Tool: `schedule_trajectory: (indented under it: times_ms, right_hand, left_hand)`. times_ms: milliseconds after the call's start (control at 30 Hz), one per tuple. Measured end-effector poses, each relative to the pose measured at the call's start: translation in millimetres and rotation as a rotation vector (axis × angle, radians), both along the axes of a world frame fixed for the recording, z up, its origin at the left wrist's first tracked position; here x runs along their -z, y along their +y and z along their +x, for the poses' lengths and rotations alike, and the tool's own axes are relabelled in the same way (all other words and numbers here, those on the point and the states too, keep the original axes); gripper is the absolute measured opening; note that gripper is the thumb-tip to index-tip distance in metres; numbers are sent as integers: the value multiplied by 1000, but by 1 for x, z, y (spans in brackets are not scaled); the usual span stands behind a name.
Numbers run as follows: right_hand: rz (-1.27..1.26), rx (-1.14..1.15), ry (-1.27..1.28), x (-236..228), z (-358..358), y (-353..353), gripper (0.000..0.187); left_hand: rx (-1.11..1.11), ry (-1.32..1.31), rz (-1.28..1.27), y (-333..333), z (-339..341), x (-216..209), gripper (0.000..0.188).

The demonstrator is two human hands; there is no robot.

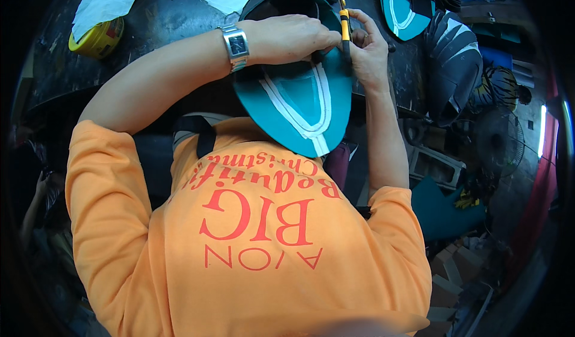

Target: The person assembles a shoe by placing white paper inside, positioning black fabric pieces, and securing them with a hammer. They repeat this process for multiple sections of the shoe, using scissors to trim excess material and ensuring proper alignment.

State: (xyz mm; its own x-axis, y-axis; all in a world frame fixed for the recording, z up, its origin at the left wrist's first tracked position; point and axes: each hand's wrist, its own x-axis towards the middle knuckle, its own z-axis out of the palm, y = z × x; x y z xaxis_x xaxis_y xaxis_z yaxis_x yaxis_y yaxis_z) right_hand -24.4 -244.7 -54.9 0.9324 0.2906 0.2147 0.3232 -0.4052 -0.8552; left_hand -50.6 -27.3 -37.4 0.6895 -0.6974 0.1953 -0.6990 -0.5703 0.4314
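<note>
A teal, curved fabric piece [341,106], shaped like a shoe upper, has white tape in a U shape on it and a dark lining at its far end. It hangs over the near edge of the dark table. Wearing a silver watch [235,43], my left hand [293,37] is closed with its fingers bunched on the piece's upper part; the fingertips are partly hidden. My right hand [370,52] is closed around a slim yellow-and-black-handled tool [345,25] with a thin metal shaft pointing away. The tool is beside the piece's right edge, close to my left fingertips.
A similar teal piece [407,7] rests at the table's far right, near a stack of dark grey pieces [453,67]. White sheets [108,4] and a yellow round tub [99,38] are at the far left. A fan [500,142] stands right; another person's arm [33,208] shows left.
</note>
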Motion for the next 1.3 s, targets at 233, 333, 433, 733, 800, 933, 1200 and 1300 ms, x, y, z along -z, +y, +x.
schedule_trajectory:
  times_ms: [233, 333, 433, 733, 800, 933, 1200, 1300]
  right_hand:
    - [-35, 66, 43, 2, -5, -2, 57]
    - [-38, 74, 14, -4, -12, -2, 58]
    - [10, 101, 4, -17, -29, -10, 58]
    - [-201, 176, 35, -50, -118, -56, 61]
    - [-270, 162, 18, -49, -134, -59, 64]
    - [-637, 201, -36, -45, -155, -59, 65]
    - [-997, 126, -256, -42, -160, -40, 66]
    - [-1069, 90, -266, -46, -164, -36, 66]
  left_hand:
    - [15, -154, 106, -10, 3, 4, 5]
    - [19, -120, 161, -6, 4, 5, 8]
    - [-45, -185, 78, -3, 0, 8, 12]
    - [-15, -149, 104, -5, 9, 7, 13]
    - [-14, -91, 79, -4, 11, 6, 11]
    - [-77, 113, -24, -3, 17, 4, 10]
    - [-91, 200, -86, -3, 18, -5, 17]
    - [-85, 199, -75, -5, 18, -6, 19]
